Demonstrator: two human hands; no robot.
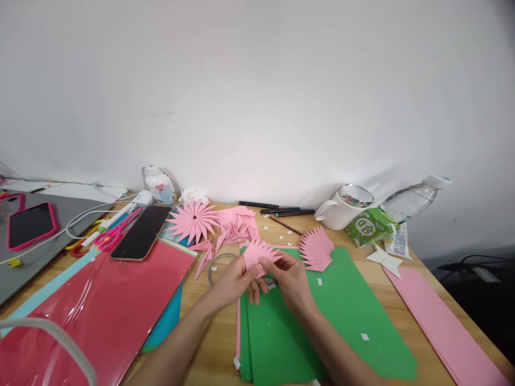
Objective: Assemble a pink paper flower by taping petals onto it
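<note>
Between my two hands is a fan of folded pink paper (257, 251) with pointed tips, held over green paper sheets (333, 321). My left hand (237, 279) grips its left side, thumb in front. At its right edge my right hand (290, 276) pinches the folds with thumb and fingers. A second pink paper fan (317, 249) lies on the far part of the green sheets, right of my hands. Behind on the left sits a round pink paper pinwheel (195, 221), beside a heap of folded pink paper pieces (237, 225). A tape roll (210, 273) lies partly behind my left hand.
Leftward lie a black phone (140, 233), pink scissors (116, 231), a red sheet pack (112, 311) and a laptop (24, 273). Several pens (281, 210), a white mug (344, 208), a green box (368, 228) and a bottle (414, 198) stand or lie along the back. Pink sheets (446, 327) lie right.
</note>
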